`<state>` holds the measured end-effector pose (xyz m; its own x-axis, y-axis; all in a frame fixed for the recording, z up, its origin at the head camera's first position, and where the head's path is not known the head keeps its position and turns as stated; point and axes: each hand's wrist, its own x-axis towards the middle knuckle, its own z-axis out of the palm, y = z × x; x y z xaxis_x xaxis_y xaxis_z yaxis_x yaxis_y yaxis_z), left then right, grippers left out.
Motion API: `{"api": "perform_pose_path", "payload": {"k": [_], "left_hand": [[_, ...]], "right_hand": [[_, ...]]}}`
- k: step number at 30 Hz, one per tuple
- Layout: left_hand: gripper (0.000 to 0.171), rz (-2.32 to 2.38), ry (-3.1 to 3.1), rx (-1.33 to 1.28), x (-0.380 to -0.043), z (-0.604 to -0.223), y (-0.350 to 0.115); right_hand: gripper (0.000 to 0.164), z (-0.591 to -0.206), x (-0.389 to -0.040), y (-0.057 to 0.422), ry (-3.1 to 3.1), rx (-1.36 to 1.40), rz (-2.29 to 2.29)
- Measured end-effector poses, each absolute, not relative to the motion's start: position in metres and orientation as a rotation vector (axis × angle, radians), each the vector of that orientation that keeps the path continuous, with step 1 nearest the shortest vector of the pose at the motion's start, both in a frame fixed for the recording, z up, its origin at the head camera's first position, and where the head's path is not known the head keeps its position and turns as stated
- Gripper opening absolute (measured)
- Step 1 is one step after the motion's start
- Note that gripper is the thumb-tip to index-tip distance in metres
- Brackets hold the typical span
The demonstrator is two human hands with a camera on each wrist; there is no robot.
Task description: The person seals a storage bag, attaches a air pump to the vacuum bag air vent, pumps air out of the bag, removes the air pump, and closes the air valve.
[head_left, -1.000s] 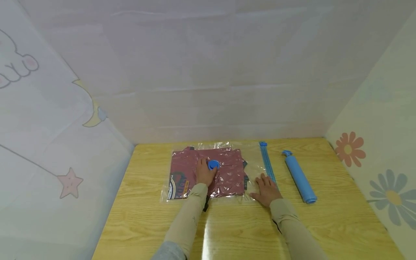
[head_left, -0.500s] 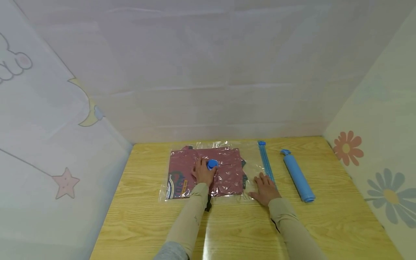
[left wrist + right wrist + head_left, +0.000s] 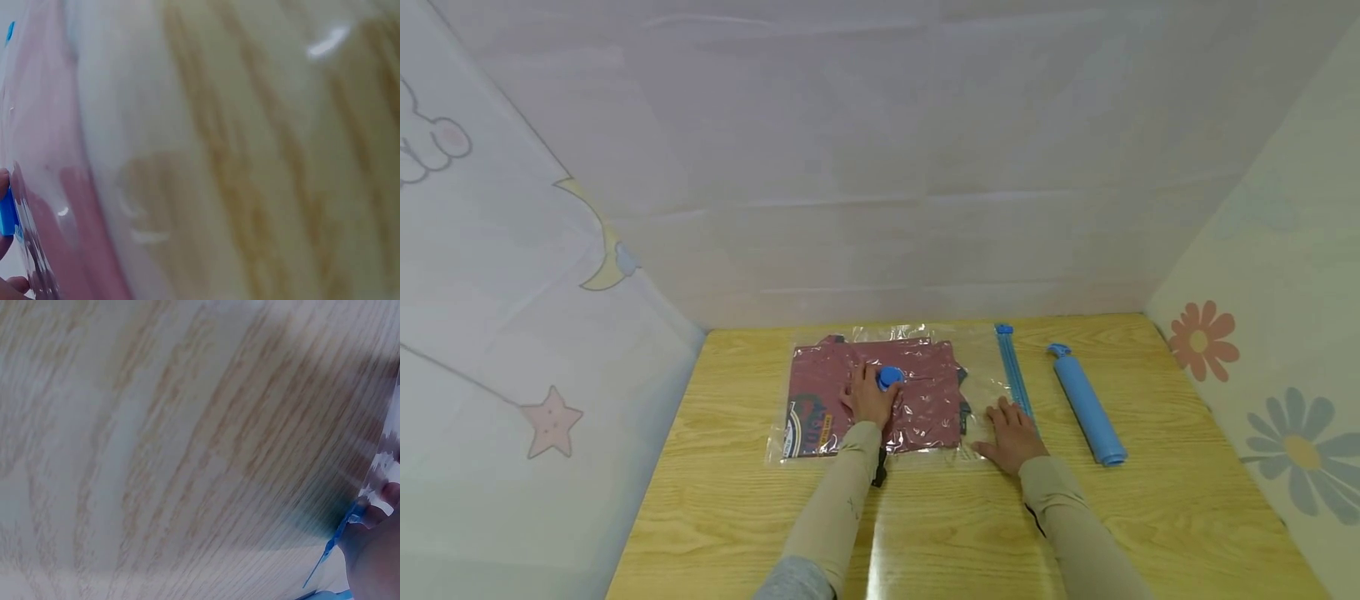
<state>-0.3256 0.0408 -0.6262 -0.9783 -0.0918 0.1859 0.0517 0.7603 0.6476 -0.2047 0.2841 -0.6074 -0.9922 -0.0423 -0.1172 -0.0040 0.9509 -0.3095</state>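
Observation:
A clear vacuum storage bag (image 3: 981,354) lies flat on the wooden table, with a folded dark red garment (image 3: 925,417) inside. My left hand (image 3: 872,400) is over the bag's middle, thumb and forefinger on either side of the blue valve cap (image 3: 891,377). In the left wrist view, the fingers pinch the blue cap (image 3: 7,215) at the frame's left edge. My right hand (image 3: 1013,436) rests with spread fingers on the bag's lower right, beside the blue zip strip (image 3: 1015,371). The right wrist view catches some right fingers (image 3: 375,515) at the strip.
To the right of the bag lies a blue hand pump (image 3: 1088,408), its handle pointing away. A blue slider (image 3: 1003,329) sits at the far end of the zip strip. Printed cloth walls (image 3: 850,250) enclose the table (image 3: 715,517) at the back and sides.
The blue cap under my left fingers now looks raised, where a second ago it looked flat in its ring. The right hand stays in place on the bag.

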Motion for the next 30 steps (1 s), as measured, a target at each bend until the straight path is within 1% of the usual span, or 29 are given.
{"api": "perform_pose_path", "payload": {"k": [11, 16, 19, 25, 27, 30], "left_hand": [[0.041, -1.029, -2.769, -0.007, -0.324, -0.625, 0.04], [0.042, -1.051, -2.772, 0.003, -0.324, -0.624, 0.041], [0.045, -1.04, -2.778, 0.015, -0.326, -0.625, 0.042], [0.06, -1.015, -2.794, 0.047, -0.327, -0.626, 0.042], [0.061, -1.058, -2.778, 0.046, -0.326, -0.627, 0.042], [0.057, -1.069, -2.769, 0.053, -0.327, -0.63, 0.042]], "right_hand": [[0.074, -0.612, -0.206, 0.286, 2.997, -0.039, -0.493], [0.076, -0.618, -0.208, 0.289, 2.996, -0.034, -0.476], [0.077, -0.622, -0.209, 0.291, 3.003, -0.029, -0.492], [0.078, -0.625, -0.209, 0.291, 3.035, -0.059, -0.487], [0.076, -0.624, -0.208, 0.29, 3.036, -0.064, -0.487], [0.075, -0.622, -0.207, 0.288, 3.032, -0.068, -0.532]]}}
